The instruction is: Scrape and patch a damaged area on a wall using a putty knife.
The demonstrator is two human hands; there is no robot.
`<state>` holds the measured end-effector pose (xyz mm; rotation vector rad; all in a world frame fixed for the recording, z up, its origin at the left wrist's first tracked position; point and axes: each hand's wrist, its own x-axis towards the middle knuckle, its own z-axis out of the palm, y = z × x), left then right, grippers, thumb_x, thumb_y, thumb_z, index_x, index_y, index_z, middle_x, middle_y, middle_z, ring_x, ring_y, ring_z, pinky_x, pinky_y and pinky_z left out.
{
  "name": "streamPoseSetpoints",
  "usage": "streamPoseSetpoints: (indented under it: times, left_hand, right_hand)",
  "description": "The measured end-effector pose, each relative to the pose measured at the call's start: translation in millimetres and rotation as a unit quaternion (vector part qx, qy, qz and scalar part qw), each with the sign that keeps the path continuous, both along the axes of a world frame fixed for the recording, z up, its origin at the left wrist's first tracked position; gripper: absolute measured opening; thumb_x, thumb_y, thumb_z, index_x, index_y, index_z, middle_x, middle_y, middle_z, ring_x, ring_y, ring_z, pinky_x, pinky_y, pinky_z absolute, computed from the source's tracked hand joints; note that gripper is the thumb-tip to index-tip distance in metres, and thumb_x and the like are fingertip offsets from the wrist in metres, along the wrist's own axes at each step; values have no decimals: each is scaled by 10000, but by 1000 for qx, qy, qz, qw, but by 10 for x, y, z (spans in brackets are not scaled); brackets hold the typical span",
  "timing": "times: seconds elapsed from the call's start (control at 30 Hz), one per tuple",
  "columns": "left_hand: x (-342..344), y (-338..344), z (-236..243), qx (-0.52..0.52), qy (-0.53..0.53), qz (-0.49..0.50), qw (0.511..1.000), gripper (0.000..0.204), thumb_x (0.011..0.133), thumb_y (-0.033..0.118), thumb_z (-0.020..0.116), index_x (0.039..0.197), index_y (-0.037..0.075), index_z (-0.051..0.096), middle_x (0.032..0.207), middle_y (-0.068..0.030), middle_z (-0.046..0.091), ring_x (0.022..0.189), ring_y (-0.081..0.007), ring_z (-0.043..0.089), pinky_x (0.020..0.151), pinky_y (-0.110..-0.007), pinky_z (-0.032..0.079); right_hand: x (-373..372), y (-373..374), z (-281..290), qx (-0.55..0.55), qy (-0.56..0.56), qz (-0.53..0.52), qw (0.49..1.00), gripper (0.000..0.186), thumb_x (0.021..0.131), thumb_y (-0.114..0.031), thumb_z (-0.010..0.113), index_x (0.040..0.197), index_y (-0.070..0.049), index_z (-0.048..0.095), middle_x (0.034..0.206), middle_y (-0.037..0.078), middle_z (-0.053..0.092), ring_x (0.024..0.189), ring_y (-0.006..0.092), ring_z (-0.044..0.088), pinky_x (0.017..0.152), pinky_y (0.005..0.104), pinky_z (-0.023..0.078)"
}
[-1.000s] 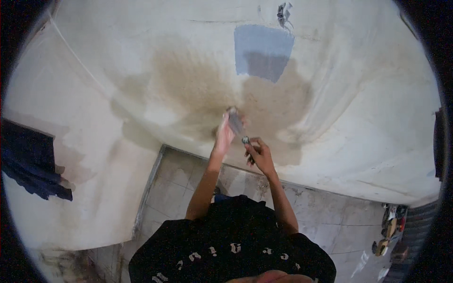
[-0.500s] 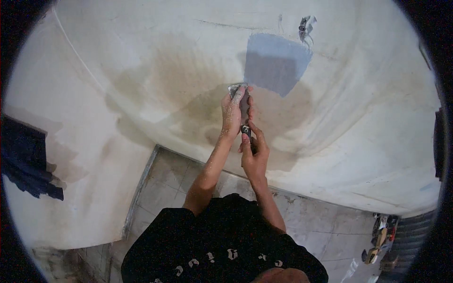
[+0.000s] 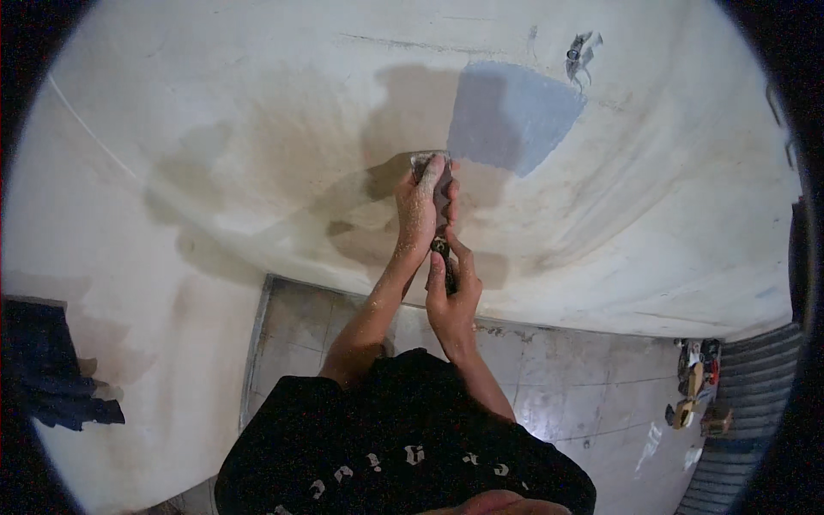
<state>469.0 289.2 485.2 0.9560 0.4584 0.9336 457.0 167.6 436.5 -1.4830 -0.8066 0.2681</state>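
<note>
My left hand (image 3: 416,210) is closed around a flat, dark brownish tool (image 3: 442,199), its thumb along the front and fingertips curled round the right edge. A pale, dusty plate-like end (image 3: 421,161) shows at the tool's top, close to the wall. Just below, my right hand (image 3: 455,305) grips a dark handle (image 3: 449,276) with a rounded, light-speckled end. Whether the handle and the flat tool are one piece cannot be made out. Pale dust coats my left hand and forearm. Beside the tool's tip is a blue-grey patch (image 3: 524,120) on the off-white wall (image 3: 283,51).
A hole with dark bits (image 3: 579,56) sits in the wall above the patch. Dark cloth (image 3: 51,360) hangs at the left. Below is a grey tiled floor (image 3: 558,386). Several small items (image 3: 691,386) lie at the right beside a grey ribbed surface (image 3: 747,421).
The view has shifted, with the blue-grey patch now farther right in it. Both hands have moved slightly left relative to the patch, and the shadow has slid left. Both grips look the same.
</note>
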Motion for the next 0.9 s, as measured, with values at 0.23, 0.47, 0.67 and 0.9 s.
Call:
streamPoseSetpoints:
  times: [0.23, 0.47, 0.67, 0.9]
  left_hand:
    - [-42, -30, 57, 3, 19, -35, 999, 305, 944, 313, 565, 916, 12, 609, 583, -27, 539, 378, -106, 482, 326, -242, 359]
    - [11, 31, 17, 6, 31, -46, 998, 310, 944, 309, 570, 904, 6, 617, 579, -33, 545, 378, -106, 485, 327, -245, 367]
    - [-41, 21, 45, 9, 30, -62, 998, 303, 942, 300, 575, 894, 4, 617, 579, -38, 547, 375, -111, 489, 323, -250, 362]
    - [4, 56, 1, 1, 30, -71, 997, 287, 939, 282, 579, 894, 2, 617, 575, -40, 550, 368, -114, 487, 323, -252, 365]
  right_hand:
    - [-98, 33, 49, 26, 85, -9, 996, 350, 940, -42, 531, 1278, 44, 499, 1089, 217, 657, 998, 182, 622, 853, 307, 485]
    - [-106, 97, -161, 26, 32, -47, 998, 379, 965, -103, 537, 1321, 10, 473, 710, -13, 545, 575, 29, 422, 501, 198, 330]
    - [-194, 101, -30, 34, 49, -61, 996, 356, 959, -83, 530, 1294, 29, 490, 973, 103, 601, 828, 112, 505, 712, 257, 393]
    - [-195, 115, 61, 47, 74, -64, 994, 335, 938, -78, 549, 1246, 50, 522, 1171, 196, 627, 1055, 205, 597, 918, 325, 456]
